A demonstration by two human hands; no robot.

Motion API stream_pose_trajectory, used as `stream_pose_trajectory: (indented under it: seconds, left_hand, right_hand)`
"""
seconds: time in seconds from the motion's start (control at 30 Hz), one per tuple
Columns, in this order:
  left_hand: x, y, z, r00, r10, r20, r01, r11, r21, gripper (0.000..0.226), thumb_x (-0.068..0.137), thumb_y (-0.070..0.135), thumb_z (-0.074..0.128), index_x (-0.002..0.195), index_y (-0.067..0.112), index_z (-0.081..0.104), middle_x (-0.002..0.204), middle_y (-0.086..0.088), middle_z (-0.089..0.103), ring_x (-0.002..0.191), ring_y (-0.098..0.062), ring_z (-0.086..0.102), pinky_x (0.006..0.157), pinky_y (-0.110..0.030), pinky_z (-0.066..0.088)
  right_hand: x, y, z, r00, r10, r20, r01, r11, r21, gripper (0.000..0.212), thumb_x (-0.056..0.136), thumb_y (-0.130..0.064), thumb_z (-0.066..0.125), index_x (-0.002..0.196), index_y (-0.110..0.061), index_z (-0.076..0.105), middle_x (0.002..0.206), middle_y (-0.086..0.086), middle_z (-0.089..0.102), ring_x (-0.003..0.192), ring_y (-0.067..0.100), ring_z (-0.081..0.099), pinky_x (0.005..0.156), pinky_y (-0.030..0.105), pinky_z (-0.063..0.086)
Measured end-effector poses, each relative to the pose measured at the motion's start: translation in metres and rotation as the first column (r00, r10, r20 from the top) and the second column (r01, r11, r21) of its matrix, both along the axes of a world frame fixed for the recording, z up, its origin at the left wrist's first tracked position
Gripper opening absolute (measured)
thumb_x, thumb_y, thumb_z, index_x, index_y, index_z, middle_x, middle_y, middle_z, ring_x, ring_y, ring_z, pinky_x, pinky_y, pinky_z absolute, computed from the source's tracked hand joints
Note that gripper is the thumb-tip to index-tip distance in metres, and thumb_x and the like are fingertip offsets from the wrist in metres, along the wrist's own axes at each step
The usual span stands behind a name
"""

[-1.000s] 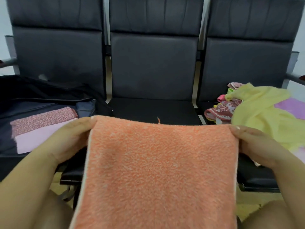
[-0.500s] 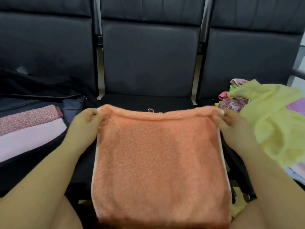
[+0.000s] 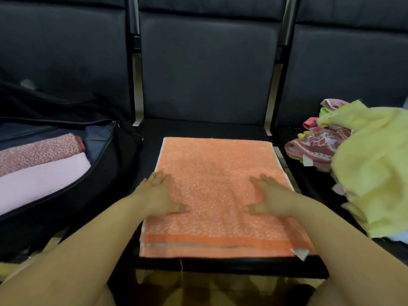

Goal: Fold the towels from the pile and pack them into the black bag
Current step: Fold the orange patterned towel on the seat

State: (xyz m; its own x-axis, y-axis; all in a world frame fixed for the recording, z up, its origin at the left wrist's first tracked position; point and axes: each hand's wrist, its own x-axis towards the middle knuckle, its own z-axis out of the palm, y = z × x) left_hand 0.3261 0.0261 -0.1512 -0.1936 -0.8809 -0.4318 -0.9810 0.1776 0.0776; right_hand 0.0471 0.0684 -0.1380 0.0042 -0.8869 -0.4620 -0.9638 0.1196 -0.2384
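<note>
Towel (image 3: 218, 186), orange, lies flat on the middle seat (image 3: 198, 129), long axis near to far; left hand (image 3: 160, 195) and right hand (image 3: 270, 197) press it with flat, spread fingers, equally near. Black bag (image 3: 106, 173) sits left holding two folded towels; unfolded pile (image 3: 353, 155) sits right, count unclear.

black bag (image 3: 123, 155) cut off left; yellow towel (image 3: 373, 173) cut off right.
</note>
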Motion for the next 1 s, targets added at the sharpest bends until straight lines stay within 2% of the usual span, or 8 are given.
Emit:
stream_pose_trajectory:
  seconds: [0.13, 0.2, 0.3, 0.43, 0.53, 0.73, 0.83, 1.0]
  left_hand:
    - [0.001, -0.001, 0.008, 0.998, 0.065, -0.012, -0.066, 0.958, -0.279, 0.102, 0.086, 0.065, 0.049, 0.152, 0.007, -0.002, 0.159, -0.016, -0.010, 0.148, -0.028, -0.003, 0.119, -0.040, 0.003]
    - [0.002, 0.007, 0.017, 0.993, 0.059, -0.103, -0.083, 0.966, -0.244, 0.087, 0.089, 0.057, 0.051, 0.152, 0.011, 0.013, 0.159, -0.013, 0.012, 0.145, -0.026, 0.019, 0.117, -0.038, 0.021]
    - [0.012, 0.019, 0.023, 0.982, 0.089, -0.165, -0.118, 0.977, -0.178, 0.060, 0.087, 0.049, 0.059, 0.136, 0.018, 0.045, 0.137, -0.006, 0.044, 0.119, -0.021, 0.050, 0.097, -0.032, 0.043]
    - [0.039, 0.011, 0.024, 0.973, 0.228, -0.024, -0.228, 0.973, -0.037, 0.047, 0.079, 0.049, 0.069, 0.106, 0.014, 0.054, 0.100, 0.000, 0.058, 0.089, -0.017, 0.057, 0.073, -0.027, 0.044]
    - [0.048, 0.005, 0.016, 0.974, 0.226, 0.004, -0.226, 0.974, 0.023, 0.040, 0.078, 0.051, 0.070, 0.074, 0.015, 0.054, 0.072, 0.002, 0.055, 0.065, -0.011, 0.052, 0.058, -0.024, 0.038]
    - [0.049, 0.013, 0.012, 0.975, 0.213, -0.057, -0.213, 0.977, 0.002, 0.035, 0.082, 0.049, 0.067, 0.075, 0.016, 0.056, 0.076, 0.002, 0.058, 0.071, -0.012, 0.055, 0.062, -0.024, 0.040]
    - [0.050, 0.016, 0.010, 0.968, 0.231, -0.096, -0.238, 0.969, -0.067, 0.032, 0.082, 0.046, 0.068, 0.088, 0.016, 0.059, 0.087, 0.001, 0.060, 0.083, -0.016, 0.058, 0.072, -0.027, 0.045]
    - [0.051, 0.020, 0.009, 0.953, 0.263, -0.148, -0.277, 0.957, -0.082, 0.028, 0.082, 0.042, 0.068, 0.083, 0.015, 0.060, 0.085, -0.001, 0.061, 0.082, -0.018, 0.059, 0.074, -0.029, 0.046]
  right_hand:
    - [-0.003, 0.000, 0.002, 0.992, -0.082, 0.100, 0.105, 0.963, -0.249, 0.097, 0.083, -0.050, 0.067, 0.154, -0.025, 0.007, 0.161, 0.004, -0.001, 0.148, 0.020, 0.004, 0.119, 0.036, 0.015]
    - [-0.005, 0.006, 0.007, 0.989, -0.101, 0.106, 0.121, 0.970, -0.209, 0.092, 0.081, -0.049, 0.069, 0.153, -0.024, 0.016, 0.160, 0.003, 0.012, 0.146, 0.019, 0.017, 0.117, 0.034, 0.022]
    - [-0.005, 0.020, 0.013, 0.985, -0.152, 0.087, 0.154, 0.988, -0.023, 0.089, 0.082, -0.043, 0.071, 0.152, -0.020, 0.021, 0.156, 0.003, 0.027, 0.137, 0.020, 0.037, 0.107, 0.029, 0.034]
    - [-0.011, 0.027, 0.025, 0.957, -0.288, 0.014, 0.289, 0.956, -0.044, 0.088, 0.082, -0.025, 0.071, 0.152, -0.014, 0.018, 0.148, 0.009, 0.038, 0.120, 0.023, 0.052, 0.096, 0.030, 0.046]
    - [-0.018, 0.031, 0.028, 0.922, -0.384, -0.047, 0.383, 0.923, -0.040, 0.075, 0.080, -0.020, 0.073, 0.142, -0.006, 0.033, 0.127, 0.012, 0.055, 0.107, 0.024, 0.059, 0.084, 0.030, 0.050]
    - [-0.036, 0.040, 0.017, 0.868, -0.496, 0.025, 0.494, 0.867, 0.069, 0.032, 0.079, -0.026, 0.076, 0.094, 0.000, 0.065, 0.095, 0.016, 0.069, 0.064, 0.018, 0.057, 0.064, 0.028, 0.051]
    - [-0.036, 0.045, 0.016, 0.872, -0.489, -0.006, 0.489, 0.870, 0.062, 0.026, 0.084, -0.029, 0.070, 0.083, -0.003, 0.067, 0.080, 0.008, 0.067, 0.062, 0.015, 0.057, 0.058, 0.024, 0.049]
    - [-0.033, 0.053, 0.018, 0.865, -0.500, 0.024, 0.500, 0.866, 0.022, 0.029, 0.084, -0.030, 0.071, 0.073, -0.006, 0.060, 0.073, 0.008, 0.062, 0.061, 0.016, 0.054, 0.053, 0.023, 0.044]
